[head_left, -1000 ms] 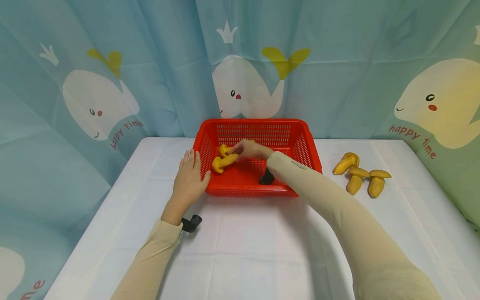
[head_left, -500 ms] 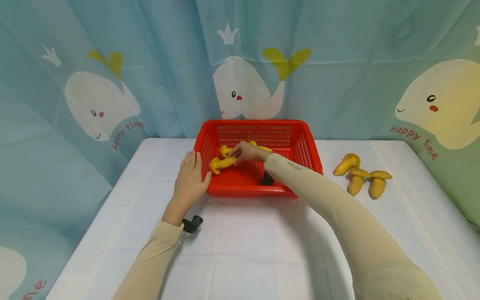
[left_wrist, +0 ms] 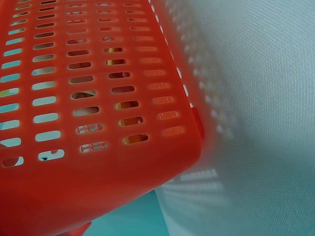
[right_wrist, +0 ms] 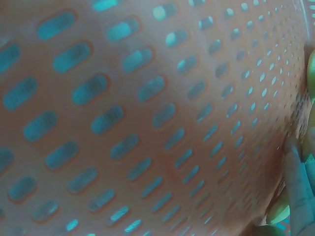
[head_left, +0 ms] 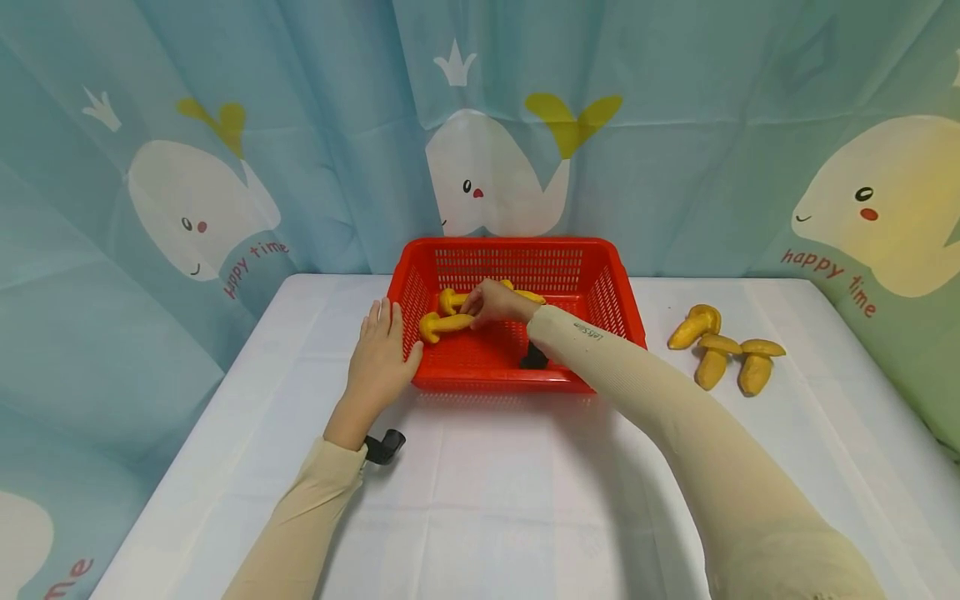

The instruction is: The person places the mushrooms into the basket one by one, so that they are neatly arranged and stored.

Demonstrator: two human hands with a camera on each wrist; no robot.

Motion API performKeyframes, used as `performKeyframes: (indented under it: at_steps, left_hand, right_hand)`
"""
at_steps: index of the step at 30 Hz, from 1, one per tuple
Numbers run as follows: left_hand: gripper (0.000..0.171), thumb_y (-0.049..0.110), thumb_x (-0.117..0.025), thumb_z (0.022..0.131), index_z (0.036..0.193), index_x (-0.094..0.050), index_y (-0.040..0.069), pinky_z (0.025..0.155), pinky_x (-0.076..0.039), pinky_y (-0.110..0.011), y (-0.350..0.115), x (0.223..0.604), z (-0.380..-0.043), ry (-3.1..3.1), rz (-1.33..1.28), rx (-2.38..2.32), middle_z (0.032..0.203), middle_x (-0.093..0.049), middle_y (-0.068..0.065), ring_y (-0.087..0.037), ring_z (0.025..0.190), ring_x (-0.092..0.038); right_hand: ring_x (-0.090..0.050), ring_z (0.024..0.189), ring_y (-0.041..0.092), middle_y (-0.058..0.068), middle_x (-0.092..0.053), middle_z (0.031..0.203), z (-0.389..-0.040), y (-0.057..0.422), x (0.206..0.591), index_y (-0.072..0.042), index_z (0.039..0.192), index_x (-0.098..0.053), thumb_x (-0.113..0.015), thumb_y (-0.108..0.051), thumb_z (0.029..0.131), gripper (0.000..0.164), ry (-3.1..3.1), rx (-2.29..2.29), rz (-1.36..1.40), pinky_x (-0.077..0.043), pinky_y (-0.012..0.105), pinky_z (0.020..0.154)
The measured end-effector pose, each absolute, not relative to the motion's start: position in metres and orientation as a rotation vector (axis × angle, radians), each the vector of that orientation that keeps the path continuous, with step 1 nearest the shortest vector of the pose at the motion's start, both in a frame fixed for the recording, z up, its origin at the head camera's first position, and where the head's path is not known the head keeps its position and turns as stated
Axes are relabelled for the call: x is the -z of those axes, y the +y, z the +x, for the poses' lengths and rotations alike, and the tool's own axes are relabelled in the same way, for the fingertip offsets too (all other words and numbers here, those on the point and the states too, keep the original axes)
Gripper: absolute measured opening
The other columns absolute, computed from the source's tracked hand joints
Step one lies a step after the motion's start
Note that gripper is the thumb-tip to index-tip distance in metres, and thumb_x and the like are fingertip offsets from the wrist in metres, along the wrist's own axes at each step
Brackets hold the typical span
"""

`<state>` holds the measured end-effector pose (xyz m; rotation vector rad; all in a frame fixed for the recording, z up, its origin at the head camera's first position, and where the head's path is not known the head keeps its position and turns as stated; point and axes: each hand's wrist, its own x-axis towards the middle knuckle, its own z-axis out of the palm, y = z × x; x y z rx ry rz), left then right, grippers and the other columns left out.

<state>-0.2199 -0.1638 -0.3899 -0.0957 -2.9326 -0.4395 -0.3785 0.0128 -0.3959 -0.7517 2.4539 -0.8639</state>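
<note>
In the head view my right hand (head_left: 497,302) reaches into a red plastic basket (head_left: 495,381). Its thumb and fingertips pinch the stem end of a yellow mushroom (head_left: 444,325), whose cap points left near the basket's left wall. Behind it lies another yellow mushroom (head_left: 451,301), partly covered by the hand. A further mushroom (head_left: 530,297) shows beyond the wrist. My left hand (head_left: 380,354) rests with straight fingers along the basket's left rim, thumb at the front corner. Fingers (right_wrist: 299,184) of the right hand show at the right edge of its wrist view, beside the slotted wall.
Right of the basket, a loose group of mushrooms (head_left: 716,344) lies on the white tablecloth (head_left: 495,500). A blue curtain (head_left: 337,167) printed with whales hangs right behind the table. The slotted basket wall (left_wrist: 98,167) fills much of the left wrist view.
The mushroom in the right hand has turned to lie more level, its cap shifting slightly up and left. The left hand keeps its place on the rim.
</note>
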Motion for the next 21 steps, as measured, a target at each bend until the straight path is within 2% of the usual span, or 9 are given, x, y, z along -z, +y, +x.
performKeyframes:
  at_steps: [12, 21]
  left_hand:
    - [0.071, 0.03, -0.047, 0.093, 0.146, -0.019, -0.008, 0.119, -0.01, -0.049, -0.1641, 0.3897, -0.221, -2.946, -0.082, 0.439, 0.155, -0.014, -0.025, -0.039, 0.145, -0.009]
    - [0.07, 0.03, -0.046, 0.093, 0.145, -0.021, -0.009, 0.119, -0.011, -0.049, -0.1641, 0.39, -0.22, -2.933, -0.092, 0.443, 0.154, -0.015, -0.027, -0.039, 0.145, -0.01]
  right_hand:
    - [-0.065, 0.107, 0.023, 0.015, -0.069, 0.113, -0.3808, 0.0163, 0.3906, -0.001, 0.11, -0.068, -0.072, -0.003, 0.079, 0.032, 2.465, 0.835, -0.715, -0.051, 0.031, 0.094]
    - [-0.064, 0.108, 0.027, 0.019, -0.067, 0.112, -0.3839, 0.0219, 0.3889, 0.003, 0.113, -0.066, -0.07, -0.001, 0.08, 0.034, 2.413, 0.909, -0.719, -0.053, 0.032, 0.091]
